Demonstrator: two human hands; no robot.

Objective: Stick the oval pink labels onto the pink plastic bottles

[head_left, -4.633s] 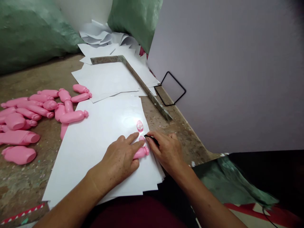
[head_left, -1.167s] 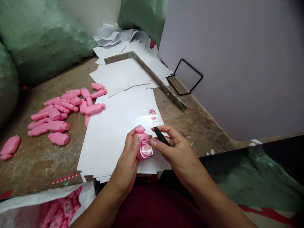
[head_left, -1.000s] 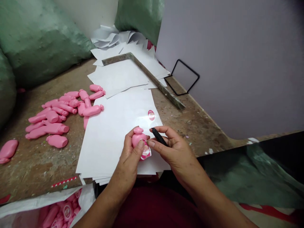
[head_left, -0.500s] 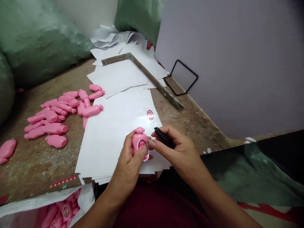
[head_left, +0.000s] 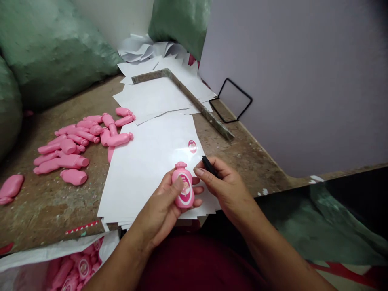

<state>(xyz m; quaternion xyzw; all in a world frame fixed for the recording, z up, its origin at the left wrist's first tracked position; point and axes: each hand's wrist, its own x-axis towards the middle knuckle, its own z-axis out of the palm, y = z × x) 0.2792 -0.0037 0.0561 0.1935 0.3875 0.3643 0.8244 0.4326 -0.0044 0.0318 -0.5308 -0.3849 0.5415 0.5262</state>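
Observation:
My left hand (head_left: 169, 198) holds a small pink plastic bottle (head_left: 188, 200) upright, its thumb lying on the oval label with a white rim. Just to the right, my right hand (head_left: 226, 178) grips a slim black tool (head_left: 209, 165), whose kind I cannot make out. The right hand is apart from the bottle. Beneath both hands lies a stack of white sheets (head_left: 136, 173). On the top sheet, a single oval pink sticker (head_left: 192, 146) sits near the right edge.
Several unlabelled pink bottles (head_left: 69, 145) lie piled on the worn wooden table (head_left: 45, 214) at left. A white sack (head_left: 109, 244) at lower left holds labelled bottles. An angled metal bar (head_left: 197, 103) rests on papers behind. Green sacks (head_left: 60, 48) and a black wire frame (head_left: 235, 101) stand farther back.
My right hand has drawn away from the bottle to the right, still with the black tool. More of the label shows now, and my left thumb has shifted up across it.

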